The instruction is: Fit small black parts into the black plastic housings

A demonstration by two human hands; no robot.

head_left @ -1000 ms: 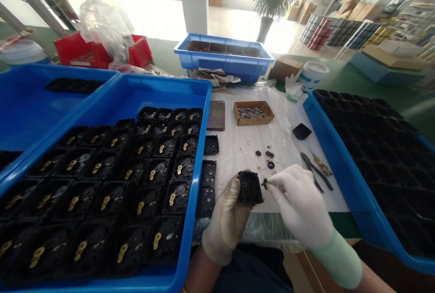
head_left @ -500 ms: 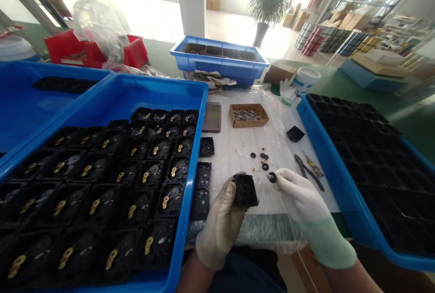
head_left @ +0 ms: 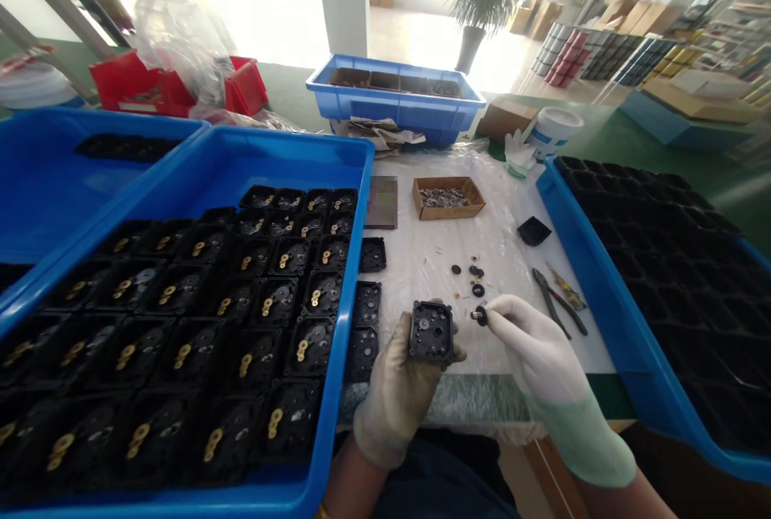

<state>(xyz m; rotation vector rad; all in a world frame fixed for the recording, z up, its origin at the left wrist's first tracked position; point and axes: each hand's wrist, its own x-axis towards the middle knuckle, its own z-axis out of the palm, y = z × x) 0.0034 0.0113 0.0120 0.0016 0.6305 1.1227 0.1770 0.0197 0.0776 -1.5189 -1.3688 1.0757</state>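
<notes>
Blue tray w/ rows of blk housings sat on L. Fingers of L hand were curled round one blk hsg, held over tabletop near edge. Fingers of R hand pinched small blk gear just R of it, pliers farther R.

Left hand holds black housing; right hand pinches dark round part

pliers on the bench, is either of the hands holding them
No, the pliers lie on the white sheet while the left hand holds a black housing and the right hand a small black wheel.
</notes>
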